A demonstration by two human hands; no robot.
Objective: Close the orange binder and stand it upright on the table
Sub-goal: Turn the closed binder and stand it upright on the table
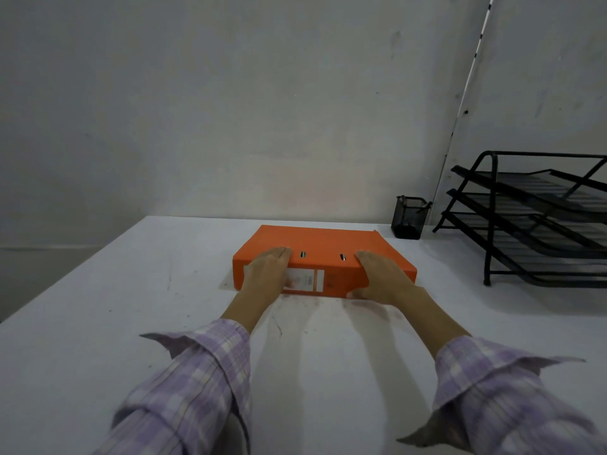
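Observation:
The orange binder (323, 246) lies flat and closed on the white table (98, 307), its spine with a white label facing me. My left hand (267, 272) grips the spine's left part, fingers over the top cover. My right hand (381, 279) grips the spine's right part, fingers on top and thumb low against the spine. Two small metal slots show on the cover between my hands.
A black mesh pen holder (409, 218) stands behind the binder to the right, near the wall. A black three-tier wire tray rack (532, 218) fills the right side of the table. The table's left edge runs diagonally at the left.

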